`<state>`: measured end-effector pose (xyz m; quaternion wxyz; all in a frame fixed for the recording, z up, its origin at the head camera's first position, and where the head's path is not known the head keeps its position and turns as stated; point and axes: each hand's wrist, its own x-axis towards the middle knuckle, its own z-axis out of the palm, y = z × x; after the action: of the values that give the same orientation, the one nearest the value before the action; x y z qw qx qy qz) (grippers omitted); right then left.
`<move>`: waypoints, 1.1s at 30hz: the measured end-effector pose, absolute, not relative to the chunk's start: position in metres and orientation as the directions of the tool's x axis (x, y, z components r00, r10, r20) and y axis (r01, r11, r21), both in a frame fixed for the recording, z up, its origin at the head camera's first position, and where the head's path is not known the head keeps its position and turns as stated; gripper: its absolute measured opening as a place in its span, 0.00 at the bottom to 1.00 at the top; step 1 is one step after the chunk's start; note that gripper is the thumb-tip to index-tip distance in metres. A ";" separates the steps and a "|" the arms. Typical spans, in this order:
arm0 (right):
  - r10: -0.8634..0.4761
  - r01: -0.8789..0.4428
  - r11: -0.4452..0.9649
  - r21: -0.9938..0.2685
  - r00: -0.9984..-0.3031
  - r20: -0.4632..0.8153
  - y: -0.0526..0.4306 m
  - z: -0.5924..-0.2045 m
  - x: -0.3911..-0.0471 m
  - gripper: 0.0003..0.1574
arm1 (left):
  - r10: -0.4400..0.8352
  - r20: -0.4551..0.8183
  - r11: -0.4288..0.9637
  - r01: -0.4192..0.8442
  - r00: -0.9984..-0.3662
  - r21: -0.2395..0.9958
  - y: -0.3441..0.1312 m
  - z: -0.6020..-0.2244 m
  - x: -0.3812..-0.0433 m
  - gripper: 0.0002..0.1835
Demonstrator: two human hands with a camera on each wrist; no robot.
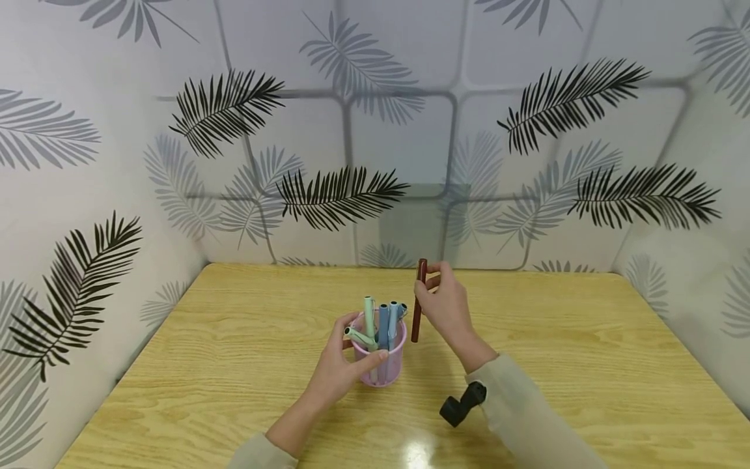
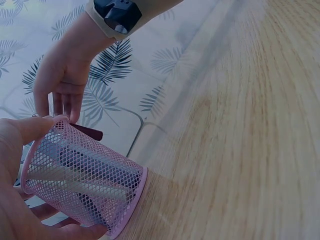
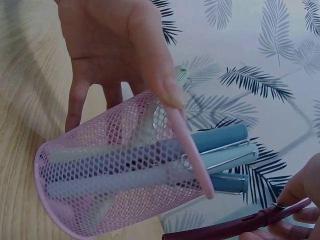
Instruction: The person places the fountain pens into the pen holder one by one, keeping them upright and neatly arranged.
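A pink mesh pen cup [image 1: 395, 372] stands upright on the table, and my left hand [image 1: 335, 374] grips its side, thumb near the front rim. Inside are several capped pens: an upright light green pen [image 1: 369, 316], a leaning green pen [image 1: 359, 337], a dark blue pen [image 1: 383, 327], a light blue pen [image 1: 393, 320] and another blue pen [image 1: 402, 310]. Just right of the cup, my right hand [image 1: 450, 306] pinches a dark red pen [image 1: 416, 320] by its upper part. That pen hangs nearly vertical, apart from the cup, its clip visible in the right wrist view.
The wood-grain table [image 1: 246, 326] reaches back to a leaf-patterned wall [image 1: 404, 143], with side panels left and right. A black wrist camera [image 1: 463, 404] sits on the right sleeve [image 1: 527, 410]. Light glares off the tabletop near the front.
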<state>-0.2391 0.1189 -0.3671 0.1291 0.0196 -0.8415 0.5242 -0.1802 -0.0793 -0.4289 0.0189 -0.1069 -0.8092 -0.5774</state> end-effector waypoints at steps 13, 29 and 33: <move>0.101 -0.387 0.284 -0.877 -0.898 0.429 0.113 -0.350 -0.234 0.18 | 0.149 0.152 0.317 0.193 -0.977 0.929 -0.080 -0.427 -0.181 0.43; 0.048 -0.478 0.171 -0.862 -0.870 0.492 0.099 -0.338 -0.217 0.18 | 0.155 0.147 0.312 0.189 -0.977 0.931 -0.079 -0.421 -0.177 0.43; 0.023 -0.478 0.187 -0.858 -0.871 0.490 0.100 -0.351 -0.222 0.18 | 0.148 0.137 0.317 0.178 -0.980 0.931 -0.079 -0.427 -0.180 0.44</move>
<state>-0.2217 0.0997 -0.3508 0.2023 0.1530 -0.7434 0.6188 -0.1804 -0.0794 -0.4269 0.0131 -0.1002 -0.8115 -0.5756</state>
